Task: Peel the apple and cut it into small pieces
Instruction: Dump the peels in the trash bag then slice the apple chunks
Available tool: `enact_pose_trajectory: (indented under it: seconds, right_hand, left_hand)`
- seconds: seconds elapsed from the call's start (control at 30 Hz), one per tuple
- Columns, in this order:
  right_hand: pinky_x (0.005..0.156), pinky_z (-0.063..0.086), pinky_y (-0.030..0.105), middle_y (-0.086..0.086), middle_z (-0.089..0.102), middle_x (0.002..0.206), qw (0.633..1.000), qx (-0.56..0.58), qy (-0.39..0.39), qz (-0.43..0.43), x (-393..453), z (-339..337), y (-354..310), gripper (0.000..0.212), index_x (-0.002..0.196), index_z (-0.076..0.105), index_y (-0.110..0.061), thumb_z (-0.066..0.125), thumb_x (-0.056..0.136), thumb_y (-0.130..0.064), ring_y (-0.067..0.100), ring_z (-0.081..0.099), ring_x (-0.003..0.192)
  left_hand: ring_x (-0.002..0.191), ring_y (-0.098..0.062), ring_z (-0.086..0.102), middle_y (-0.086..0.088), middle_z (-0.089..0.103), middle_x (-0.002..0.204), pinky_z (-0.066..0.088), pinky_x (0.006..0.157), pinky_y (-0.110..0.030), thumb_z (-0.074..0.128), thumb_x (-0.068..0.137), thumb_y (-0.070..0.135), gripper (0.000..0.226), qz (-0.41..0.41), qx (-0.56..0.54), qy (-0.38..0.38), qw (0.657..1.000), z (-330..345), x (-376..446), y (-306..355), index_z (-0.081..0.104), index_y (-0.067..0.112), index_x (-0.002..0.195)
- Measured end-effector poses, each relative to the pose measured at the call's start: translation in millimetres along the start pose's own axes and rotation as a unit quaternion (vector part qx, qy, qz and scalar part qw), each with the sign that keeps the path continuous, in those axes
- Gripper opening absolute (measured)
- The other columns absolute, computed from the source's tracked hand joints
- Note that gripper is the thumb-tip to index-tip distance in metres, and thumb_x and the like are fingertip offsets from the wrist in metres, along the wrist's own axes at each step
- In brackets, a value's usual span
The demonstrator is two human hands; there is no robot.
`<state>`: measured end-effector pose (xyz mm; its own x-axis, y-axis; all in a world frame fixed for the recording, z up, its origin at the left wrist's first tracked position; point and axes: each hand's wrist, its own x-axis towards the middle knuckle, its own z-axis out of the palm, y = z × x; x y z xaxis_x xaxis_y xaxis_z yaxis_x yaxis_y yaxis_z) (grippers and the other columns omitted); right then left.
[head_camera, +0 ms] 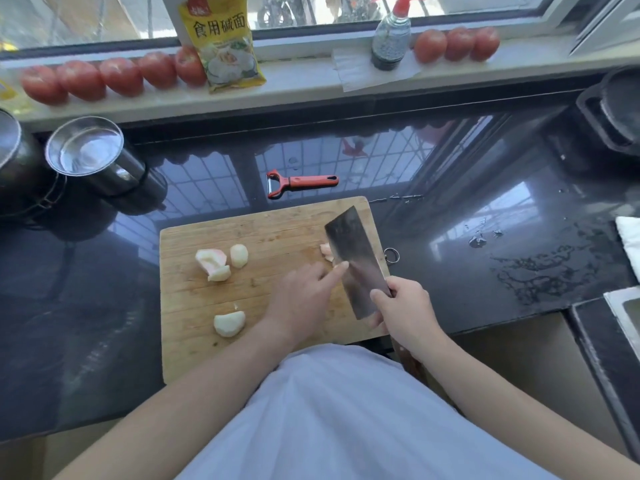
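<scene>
Apple pieces lie scattered on a wooden cutting board (263,237) that sits on a dark, glossy countertop (485,209). From the head camera, two peeled chunks (212,263) sit touching each other on the left side of the board, a third piece (239,255) just beside them, and a fourth chunk (229,323) lies nearer the person, apart from the others. One more apple piece (325,252) shows at the far right of the board, mostly hidden behind a cleaver (356,261).

The right hand (403,313) is wrapped tight around the cleaver's handle, the broad blade standing on edge over the right part of the board. The left hand (304,296) rests on the board just left of the blade, fingers curled down and the index finger stretched out so its tip touches the flat of the blade; whether it pins any apple beneath it I cannot tell.

Beyond the board, a red-handled peeler (301,181) lies on the counter. Far left stand two steel cups (86,150). Along the window sill (311,81) runs a row of tomatoes (104,77) on the left, a yellow packet (225,46) leaning behind them, a dark sauce bottle (389,39) on a paper towel, and three more tomatoes (457,43) to the right. Water smears spread over the counter's right side.
</scene>
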<state>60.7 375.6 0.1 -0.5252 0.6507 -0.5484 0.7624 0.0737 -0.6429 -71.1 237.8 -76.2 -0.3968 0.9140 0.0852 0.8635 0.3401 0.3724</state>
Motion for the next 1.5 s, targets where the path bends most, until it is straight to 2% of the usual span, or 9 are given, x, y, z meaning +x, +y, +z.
enact_pose_trajectory:
  seconds: [0.13, 0.23, 0.37, 0.67, 0.83, 1.13, 1.27, 1.4, 1.5]
  right_hand:
    - [0.049, 0.045, 0.036, 0.017, 0.067, 0.057, 0.995, 0.086, 0.004, 0.051, 4, 1, -6, 0.02, 0.091, 0.06, 0.002, 0.051, 0.084, -0.014, 0.027, 0.055, 0.046]
    - [0.049, 0.046, 0.034, 0.017, 0.068, 0.059, 0.994, 0.1, 0.018, 0.047, 7, -8, -8, 0.019, 0.092, 0.064, 0.0, 0.051, 0.086, -0.012, 0.026, 0.056, 0.046]
    - [0.043, 0.044, 0.026, 0.013, 0.068, 0.057, 0.999, 0.037, 0.021, 0.026, 7, -15, -2, 0.017, 0.087, 0.062, -0.003, 0.049, 0.086, -0.013, 0.021, 0.056, 0.043]
    - [0.059, 0.05, 0.043, 0.009, 0.059, 0.059, 0.986, -0.145, -0.046, -0.074, -2, 19, 16, 0.019, 0.067, 0.042, -0.011, 0.043, 0.08, -0.025, 0.033, 0.059, 0.065]
    - [0.062, 0.045, 0.04, -0.001, 0.052, 0.062, 0.954, -0.242, -0.048, -0.168, 0, 33, 19, 0.024, 0.07, 0.042, -0.014, 0.045, 0.092, -0.022, 0.027, 0.05, 0.067]
    - [0.051, 0.042, 0.04, -0.002, 0.042, 0.063, 0.872, -0.389, -0.067, -0.29, -2, 43, 21, 0.025, 0.078, 0.032, -0.022, 0.05, 0.083, -0.005, 0.033, 0.041, 0.056]
    - [0.04, 0.031, 0.031, 0.003, 0.056, 0.06, 0.832, -0.453, -0.069, -0.315, -4, 41, 24, 0.022, 0.083, 0.048, -0.022, 0.062, 0.074, -0.007, 0.033, 0.05, 0.046]
    - [0.039, 0.002, 0.021, -0.003, 0.045, 0.046, 0.811, -0.483, -0.053, -0.325, -8, 36, 23, 0.037, 0.074, 0.051, -0.02, 0.078, 0.051, -0.006, 0.028, 0.026, 0.033]
    - [0.037, 0.009, 0.022, -0.003, 0.046, 0.048, 0.814, -0.462, -0.069, -0.346, -9, 32, 25, 0.059, 0.08, 0.037, -0.022, 0.078, 0.043, -0.004, 0.028, 0.029, 0.029]
  left_hand:
    - [0.09, -0.025, 0.059, -0.005, 0.063, 0.107, 0.041, 0.066, -0.035, 0.066, 0.087, 0.004, 0.068, -0.037, 0.064, -0.008, 0.997, 4, 7, 3, 0.045, 0.011, 0.151]
    - [0.1, -0.026, 0.06, -0.005, 0.064, 0.112, 0.048, 0.079, -0.037, 0.056, 0.099, 0.009, 0.048, -0.195, -0.066, 0.002, 0.979, 5, 14, -1, 0.053, 0.015, 0.147]
    - [0.102, -0.017, 0.06, 0.005, 0.067, 0.107, 0.044, 0.082, -0.03, 0.063, 0.1, 0.025, 0.012, -0.456, -0.304, -0.015, 0.836, -8, 7, -16, 0.067, 0.022, 0.111]
    - [0.091, -0.023, 0.059, 0.003, 0.064, 0.093, 0.043, 0.072, -0.034, 0.064, 0.096, 0.03, 0.016, -0.528, -0.206, -0.074, 0.821, -1, -23, -14, 0.057, 0.023, 0.084]
    - [0.057, -0.027, 0.064, -0.016, 0.072, 0.077, 0.058, 0.053, -0.036, 0.061, 0.102, 0.02, 0.021, -0.648, -0.501, -0.054, 0.571, -7, -26, -13, 0.067, 0.0, 0.1]
    - [0.069, -0.027, 0.068, -0.023, 0.076, 0.098, 0.055, 0.057, -0.029, 0.055, 0.102, 0.014, 0.025, -0.63, -0.495, -0.087, 0.592, -13, -12, 3, 0.07, -0.004, 0.111]
    - [0.071, -0.027, 0.067, -0.026, 0.075, 0.105, 0.052, 0.059, -0.029, 0.051, 0.103, 0.012, 0.027, -0.622, -0.497, -0.096, 0.597, -19, -10, 6, 0.07, -0.005, 0.111]
    - [0.072, -0.03, 0.065, -0.026, 0.072, 0.1, 0.05, 0.06, -0.03, 0.043, 0.105, 0.012, 0.029, -0.624, -0.499, -0.098, 0.593, -22, -7, 7, 0.069, -0.001, 0.104]
    - [0.08, -0.033, 0.065, -0.028, 0.071, 0.103, 0.049, 0.062, -0.032, 0.037, 0.108, 0.016, 0.034, -0.627, -0.497, -0.103, 0.591, -23, -5, 7, 0.066, -0.001, 0.102]
